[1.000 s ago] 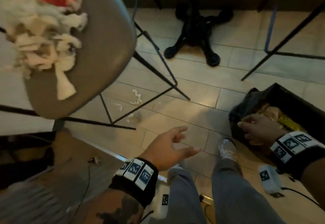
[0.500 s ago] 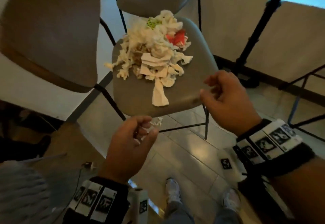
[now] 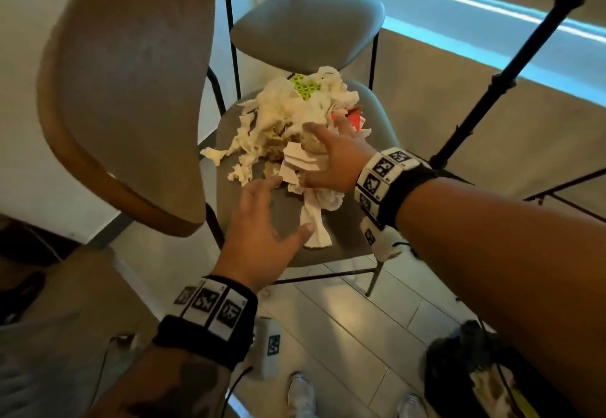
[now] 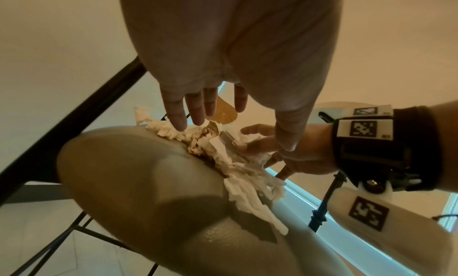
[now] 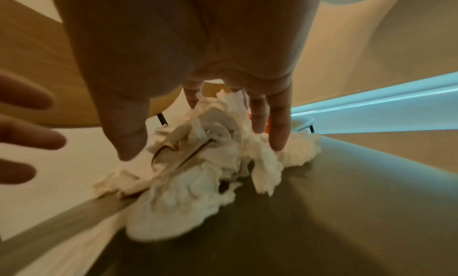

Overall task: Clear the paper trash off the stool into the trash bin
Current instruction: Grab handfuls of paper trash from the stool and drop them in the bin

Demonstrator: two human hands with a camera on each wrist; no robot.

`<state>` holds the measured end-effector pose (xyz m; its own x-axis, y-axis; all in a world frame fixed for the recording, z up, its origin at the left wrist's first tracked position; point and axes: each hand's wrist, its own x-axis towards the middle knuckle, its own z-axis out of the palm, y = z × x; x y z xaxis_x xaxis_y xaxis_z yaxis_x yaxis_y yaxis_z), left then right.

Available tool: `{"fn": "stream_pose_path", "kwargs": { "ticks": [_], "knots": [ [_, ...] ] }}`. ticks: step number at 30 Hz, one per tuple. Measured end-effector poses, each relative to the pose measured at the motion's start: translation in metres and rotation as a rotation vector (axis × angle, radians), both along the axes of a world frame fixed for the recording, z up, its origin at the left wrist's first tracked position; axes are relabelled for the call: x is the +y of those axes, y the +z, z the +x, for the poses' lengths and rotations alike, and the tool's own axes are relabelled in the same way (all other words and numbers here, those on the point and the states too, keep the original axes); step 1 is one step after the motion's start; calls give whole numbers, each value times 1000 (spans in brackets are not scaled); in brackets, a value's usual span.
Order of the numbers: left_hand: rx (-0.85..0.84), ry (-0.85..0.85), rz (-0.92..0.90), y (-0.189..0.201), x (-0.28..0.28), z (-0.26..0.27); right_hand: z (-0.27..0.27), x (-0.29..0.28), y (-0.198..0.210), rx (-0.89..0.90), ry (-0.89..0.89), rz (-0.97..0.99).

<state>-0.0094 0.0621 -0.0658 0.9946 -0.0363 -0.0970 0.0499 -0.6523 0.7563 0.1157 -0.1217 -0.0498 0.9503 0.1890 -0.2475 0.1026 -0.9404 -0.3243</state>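
Observation:
A heap of crumpled white paper trash (image 3: 278, 115), with a green-patterned scrap and a red scrap in it, lies on the grey stool seat (image 3: 370, 234). My right hand (image 3: 331, 158) lies spread over the near right side of the heap, fingers straight and touching the paper (image 5: 198, 172). My left hand (image 3: 262, 220) hovers open just in front of the heap's near left edge, fingers (image 4: 198, 112) stretched toward the paper (image 4: 235, 162) and holding nothing. The black-lined trash bin (image 3: 459, 365) stands on the floor at the lower right, with paper inside.
A wooden chair back (image 3: 124, 89) rises close on the left of the stool. A second grey stool (image 3: 305, 24) stands behind it. A black tripod pole (image 3: 492, 89) slants at the right. Tiled floor and my shoes lie below.
The view swung from the floor and bin up to the stool. My right hand left the bin and landed on the heap. My left hand opened and reached forward to the heap.

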Motion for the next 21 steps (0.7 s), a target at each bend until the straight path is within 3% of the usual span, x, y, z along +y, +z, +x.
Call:
{"fn": "stream_pose_path", "kwargs": {
  "ticks": [7, 15, 21],
  "knots": [
    [31, -62, 49, -12, -6, 17, -14, -3, -19, -46, 30, 63],
    [-42, -144, 121, -21, -19, 26, -23, -12, -16, -90, -94, 287],
    [-37, -77, 80, -23, -27, 28, -27, -17, -20, -116, -223, 381]
  ]
}}
